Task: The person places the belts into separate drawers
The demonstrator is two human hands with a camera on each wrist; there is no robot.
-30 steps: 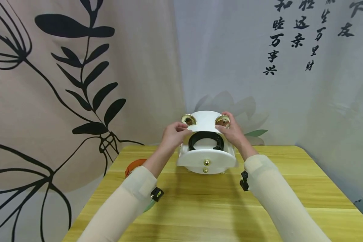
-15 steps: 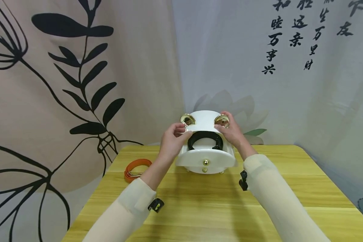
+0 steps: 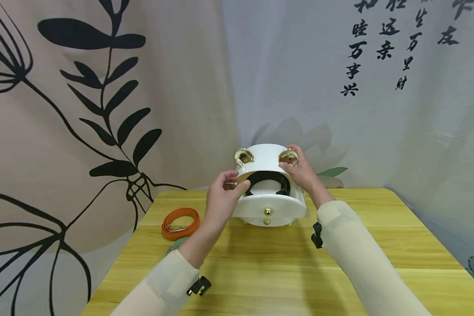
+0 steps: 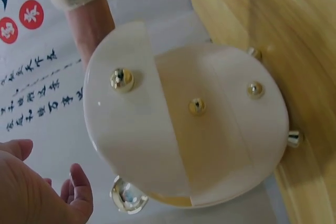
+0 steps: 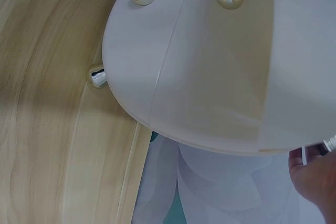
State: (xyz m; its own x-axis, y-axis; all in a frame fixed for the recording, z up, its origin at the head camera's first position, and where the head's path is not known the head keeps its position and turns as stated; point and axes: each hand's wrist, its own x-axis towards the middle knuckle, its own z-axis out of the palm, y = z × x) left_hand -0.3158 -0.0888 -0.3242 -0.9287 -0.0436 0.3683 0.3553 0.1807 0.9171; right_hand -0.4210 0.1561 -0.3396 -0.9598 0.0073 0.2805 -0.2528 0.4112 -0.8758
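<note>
white drawer box (image 3: 264,156) stands near the table's (image 3: 351,250) twelve o'clock edge, its upper drawer (image 3: 250,207) pulled out, a black coil (image 3: 267,175) lying inside. the right hand (image 3: 302,174) grips the gold ear (image 3: 286,156) at the box's one o'clock, thumb in front. the left hand (image 3: 222,202) is at nine o'clock, fingers loosely bent and gripping nothing; the left wrist view shows it apart from the box. at eight o'clock lie an orange belt (image 3: 167,224) and a green coil (image 3: 177,244), the latter partly hidden by the left forearm (image 3: 199,239). the step in hand looks like steadying the box around its pulled-out drawer; moving that drawer would call for the left hand settling squarely on its front, the right bracing.
</note>
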